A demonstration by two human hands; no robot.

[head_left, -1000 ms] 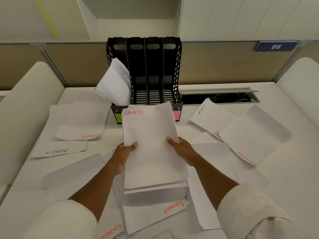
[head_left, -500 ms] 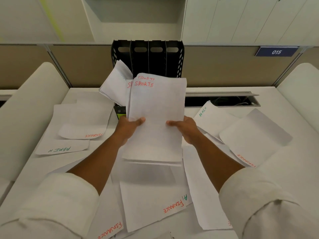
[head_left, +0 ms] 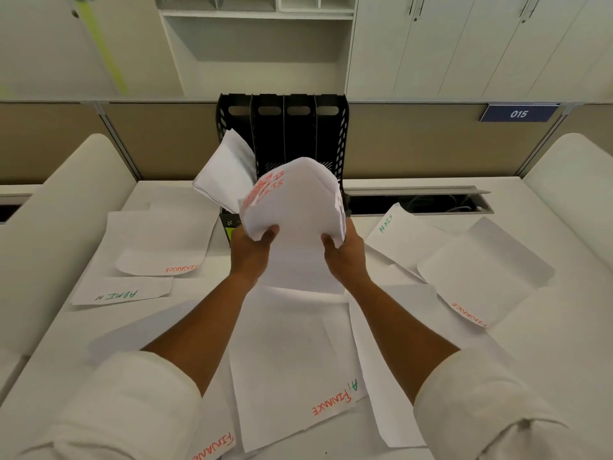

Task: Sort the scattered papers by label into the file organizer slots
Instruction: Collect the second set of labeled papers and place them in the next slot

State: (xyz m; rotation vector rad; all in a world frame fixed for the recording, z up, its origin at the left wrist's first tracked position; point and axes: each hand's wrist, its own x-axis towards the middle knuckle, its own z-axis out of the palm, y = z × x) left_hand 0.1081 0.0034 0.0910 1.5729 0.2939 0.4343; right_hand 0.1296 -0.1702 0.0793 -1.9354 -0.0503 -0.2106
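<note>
Clearly, only part of the sorting can be judged done: many thin, matte white sheets are left scattered flat on the smooth pale desk (head_left: 547, 343). At the far left a sheet lettered ADMIN in green (head_left: 121, 293) is seen, partly overlapped by a curled sheet marked FINANCE in orange (head_left: 162, 242). Further right, a wad of sheets (head_left: 224, 175) is lodged in the leftmost slot of the file organizer (head_left: 341, 134), leaning out to the left; that slot is the only one seen to be filled. The organizer is a rigid black plastic rack with four upright slots, perforated side walls and oval cut-outs along the top, set at the far middle of the desk. Directly in front of it, a stack of papers labelled SPORTS in red (head_left: 295, 207) is held raised and bowed into an arch, its top edge close to the middle and right slots; which slot is meant cannot be told. The stack is gripped at its left edge by the left hand (head_left: 250, 252) and at its right edge by the right hand (head_left: 345, 252), thumbs pressed on the near face and fingers curled behind. Near the person, more FINANCE sheets (head_left: 292, 370) are left flat. To the right, another ADMIN sheet (head_left: 401, 240) and a FINANCE sheet (head_left: 481, 277) remain unsorted.
</note>
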